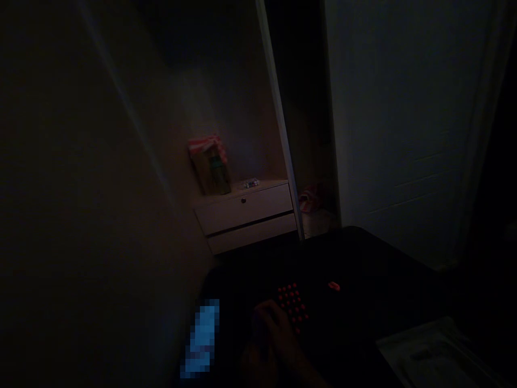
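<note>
The room is very dark, so the hands show only faintly. My right hand (280, 328) is at the bottom middle, its fingers bent towards a dark, slightly purplish thing (258, 323) whose kind I cannot make out. Below and to the left, my left hand (256, 362) is a dim shape close against the same thing, and its fingers are lost in shadow. Just beyond my right hand lies a grid of small red round dots (292, 302) on the dark table (375, 269). Farther right on the table is a small reddish object (334, 286).
A bright blue pixelated screen shape (202, 339) stands at the left. Pale papers or a sheet (440, 350) lie at the lower right. Behind are white drawers (246, 210) bearing a bottle (220, 175) and a red-striped bag (204, 144), beside a pale door panel (404, 118).
</note>
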`<action>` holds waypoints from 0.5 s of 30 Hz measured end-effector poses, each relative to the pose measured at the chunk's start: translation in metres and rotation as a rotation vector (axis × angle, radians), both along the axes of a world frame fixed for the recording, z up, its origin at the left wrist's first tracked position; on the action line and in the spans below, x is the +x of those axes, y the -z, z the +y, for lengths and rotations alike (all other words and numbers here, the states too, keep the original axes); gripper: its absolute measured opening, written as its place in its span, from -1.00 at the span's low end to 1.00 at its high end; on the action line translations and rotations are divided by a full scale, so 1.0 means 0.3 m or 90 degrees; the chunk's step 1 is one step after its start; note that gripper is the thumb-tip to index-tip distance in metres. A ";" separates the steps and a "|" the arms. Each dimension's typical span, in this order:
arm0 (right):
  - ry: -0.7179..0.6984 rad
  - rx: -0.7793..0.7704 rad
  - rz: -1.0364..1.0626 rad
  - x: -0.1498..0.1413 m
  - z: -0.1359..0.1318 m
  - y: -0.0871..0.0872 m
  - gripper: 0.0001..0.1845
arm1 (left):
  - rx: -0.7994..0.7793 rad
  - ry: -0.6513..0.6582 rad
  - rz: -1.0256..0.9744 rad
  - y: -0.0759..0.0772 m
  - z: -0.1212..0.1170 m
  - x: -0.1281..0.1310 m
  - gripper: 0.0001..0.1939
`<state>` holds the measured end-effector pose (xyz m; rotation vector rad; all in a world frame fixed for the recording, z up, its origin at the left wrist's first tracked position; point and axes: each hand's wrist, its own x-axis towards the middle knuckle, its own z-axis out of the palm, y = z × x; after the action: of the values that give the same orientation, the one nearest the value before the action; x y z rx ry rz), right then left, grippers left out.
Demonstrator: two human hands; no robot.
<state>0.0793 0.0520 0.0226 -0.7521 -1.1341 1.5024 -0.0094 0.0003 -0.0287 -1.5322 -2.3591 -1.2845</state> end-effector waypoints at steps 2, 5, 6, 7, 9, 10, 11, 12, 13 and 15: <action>0.001 0.003 -0.001 0.003 -0.003 -0.003 -0.77 | 0.004 0.000 -0.004 0.003 0.002 -0.001 -0.64; 0.002 0.016 -0.006 0.010 -0.008 -0.014 -0.77 | 0.006 -0.004 -0.010 0.001 0.002 0.003 -0.63; 0.002 0.017 -0.006 0.011 -0.008 -0.017 -0.77 | 0.006 -0.007 -0.012 -0.001 0.001 0.005 -0.63; 0.002 0.016 -0.006 0.012 -0.008 -0.019 -0.76 | 0.006 -0.009 -0.013 -0.003 -0.001 0.008 -0.63; -0.001 0.013 -0.006 0.010 -0.005 -0.017 -0.74 | 0.006 -0.010 -0.013 -0.009 -0.003 0.012 -0.62; 0.000 0.010 -0.005 0.008 -0.003 -0.014 -0.73 | 0.007 -0.008 -0.014 -0.011 -0.004 0.014 -0.62; 0.002 0.007 -0.004 0.005 -0.001 -0.010 -0.73 | 0.007 -0.007 -0.014 -0.013 -0.005 0.015 -0.62; 0.006 0.005 -0.003 0.002 0.001 -0.005 -0.72 | 0.007 -0.006 -0.014 -0.015 -0.005 0.016 -0.62; 0.009 0.002 -0.002 -0.001 0.003 0.000 -0.72 | 0.007 -0.006 -0.015 -0.016 -0.005 0.017 -0.62; 0.009 -0.001 0.001 -0.005 0.005 0.008 -0.73 | 0.008 -0.004 -0.015 -0.018 -0.003 0.017 -0.62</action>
<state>0.0779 0.0534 0.0202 -0.7582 -1.1244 1.4916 -0.0043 -0.0007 -0.0232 -1.5130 -2.3637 -1.3215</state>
